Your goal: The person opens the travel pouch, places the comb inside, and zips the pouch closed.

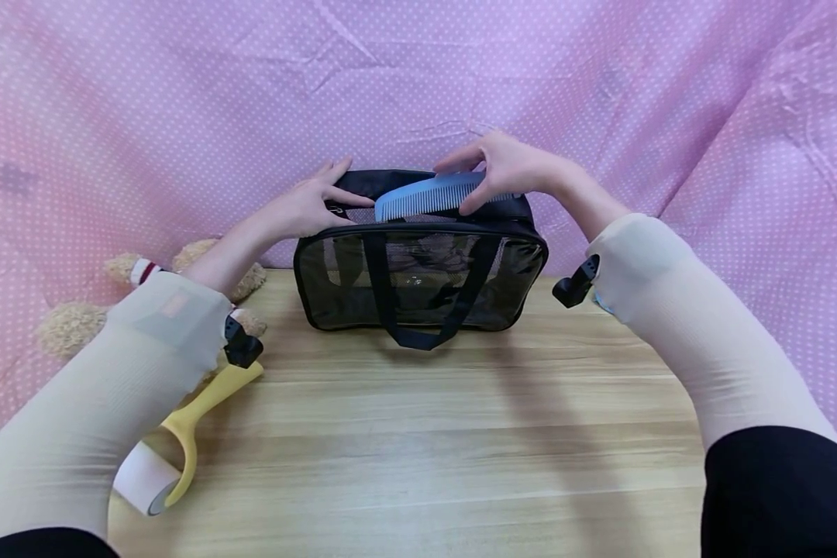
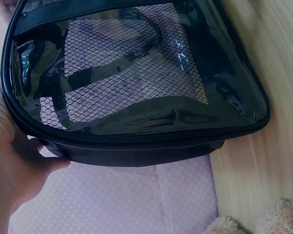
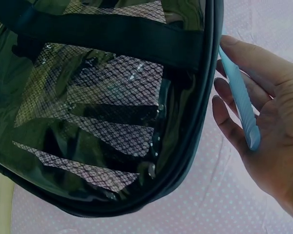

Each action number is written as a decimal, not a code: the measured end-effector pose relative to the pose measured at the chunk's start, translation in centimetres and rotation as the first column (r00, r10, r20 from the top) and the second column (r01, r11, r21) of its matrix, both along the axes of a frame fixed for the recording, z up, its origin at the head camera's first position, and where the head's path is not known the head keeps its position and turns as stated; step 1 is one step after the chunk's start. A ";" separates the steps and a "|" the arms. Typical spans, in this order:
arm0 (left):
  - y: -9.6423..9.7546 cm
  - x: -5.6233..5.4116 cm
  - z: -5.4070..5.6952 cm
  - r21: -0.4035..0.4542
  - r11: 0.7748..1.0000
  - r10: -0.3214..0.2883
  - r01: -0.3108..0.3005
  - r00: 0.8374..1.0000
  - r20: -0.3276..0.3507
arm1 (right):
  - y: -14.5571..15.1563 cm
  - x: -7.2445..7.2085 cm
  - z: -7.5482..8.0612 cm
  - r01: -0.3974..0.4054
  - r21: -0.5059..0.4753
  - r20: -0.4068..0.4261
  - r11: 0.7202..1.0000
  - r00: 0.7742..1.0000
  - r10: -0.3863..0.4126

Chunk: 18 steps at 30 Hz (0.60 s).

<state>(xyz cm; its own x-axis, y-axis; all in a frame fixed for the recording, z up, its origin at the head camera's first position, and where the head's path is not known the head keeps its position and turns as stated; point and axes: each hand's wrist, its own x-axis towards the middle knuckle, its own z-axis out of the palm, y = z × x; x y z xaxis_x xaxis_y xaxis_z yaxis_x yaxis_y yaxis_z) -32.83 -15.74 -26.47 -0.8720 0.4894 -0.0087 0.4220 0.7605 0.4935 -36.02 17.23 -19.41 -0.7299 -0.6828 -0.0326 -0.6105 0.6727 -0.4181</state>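
A black bag point(image 1: 418, 279) with see-through panels, a mesh part and a dangling strap handle stands on the table, its top unzipped. My right hand point(image 1: 512, 167) pinches a light blue comb point(image 1: 418, 197) between thumb and fingers. The comb lies level over the bag's opening, teeth facing down; in the right wrist view the comb point(image 3: 240, 95) shows edge-on beside the bag's rim. At the left end of the opening, my left hand point(image 1: 314, 203) touches the bag with its fingers spread and fairly straight. Part of that hand hides behind the bag in the left wrist view.
By the left forearm, a yellow-handled roller point(image 1: 188, 434) with a white roll lies on the wooden table point(image 1: 418, 449). A fluffy beige plush toy point(image 1: 73, 329) is partly covered by that arm. Behind the bag hangs a pink dotted cloth point(image 1: 418, 85).
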 end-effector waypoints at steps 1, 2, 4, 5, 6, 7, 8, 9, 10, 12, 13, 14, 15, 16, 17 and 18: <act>0.0 0.0 0.0 -0.001 1.000 0.000 0.000 1.000 0.000 | -0.1 0.0 -0.1 -0.007 0.003 0.004 1.000 1.000 0.007; 0.0 0.0 0.0 -0.002 1.000 0.000 0.000 1.000 0.001 | -0.2 0.0 -0.2 -0.012 0.007 0.008 1.000 1.000 0.012; 0.0 0.0 0.0 -0.001 1.000 -0.002 0.002 1.000 0.002 | -0.4 0.1 -0.3 -0.018 0.015 0.021 1.000 1.000 0.018; 0.0 0.0 0.0 -0.001 1.000 -0.002 0.002 1.000 0.002 | -0.5 0.1 -0.4 -0.020 0.014 0.031 1.000 0.999 0.020; 0.0 0.0 0.0 -0.001 1.000 -0.001 0.001 1.000 0.003 | -0.6 0.1 -0.4 -0.024 0.014 0.037 1.000 0.999 0.023; 0.0 -0.1 0.0 -0.001 1.000 0.000 0.000 1.000 0.002 | -0.7 0.1 -0.5 -0.028 0.014 0.040 0.999 0.999 0.028; 0.0 -0.1 0.0 0.001 1.000 0.000 0.000 1.000 0.002 | -0.8 0.1 -0.5 -0.035 0.014 0.039 0.999 0.999 0.034; 0.0 -0.1 0.0 0.002 1.000 0.000 0.000 1.000 0.002 | -0.9 0.1 -0.6 -0.040 0.011 0.043 0.999 0.998 0.040; 0.0 -0.1 0.0 0.003 1.000 0.001 -0.001 1.000 0.003 | -1.0 0.0 -0.7 -0.047 0.010 0.042 0.999 0.998 0.047; 0.1 0.0 0.0 0.003 1.000 0.005 -0.005 1.000 0.007 | -1.2 0.0 -0.8 -0.056 0.013 0.037 0.998 0.998 0.056; 0.1 0.0 0.0 0.003 1.000 0.006 -0.006 1.000 0.007 | -1.3 -0.1 -0.9 -0.058 0.015 0.037 0.998 0.998 0.057; 0.1 0.0 0.0 0.003 1.000 0.007 -0.007 1.000 0.010 | -1.3 -0.1 -0.9 -0.058 0.020 0.036 0.998 0.998 0.057; 0.1 0.0 0.0 0.004 1.000 0.010 -0.010 1.000 0.012 | -1.4 -0.1 -0.9 -0.055 0.026 0.040 0.998 0.998 0.054; 0.1 0.0 0.0 0.003 1.000 0.013 -0.013 1.000 0.015 | -1.5 -0.1 -1.0 -0.053 0.033 0.040 0.998 0.998 0.052; 0.1 0.0 0.0 0.004 1.000 0.015 -0.015 1.000 0.017 | -1.6 -0.1 -1.0 -0.053 0.034 0.044 0.998 0.998 0.052; 0.1 0.0 0.0 0.007 1.000 0.017 -0.018 1.000 0.020 | -1.6 -0.2 -1.1 -0.056 0.037 0.044 0.998 0.998 0.054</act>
<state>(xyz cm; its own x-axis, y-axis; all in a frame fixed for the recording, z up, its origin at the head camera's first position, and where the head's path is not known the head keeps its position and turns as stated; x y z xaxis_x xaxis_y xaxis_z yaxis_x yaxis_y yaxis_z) -32.80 -15.69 -26.45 -0.8801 0.4742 -0.0225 0.3988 0.7642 0.5070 -36.19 15.61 -20.48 -0.6887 -0.7195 -0.0893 -0.6292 0.6543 -0.4194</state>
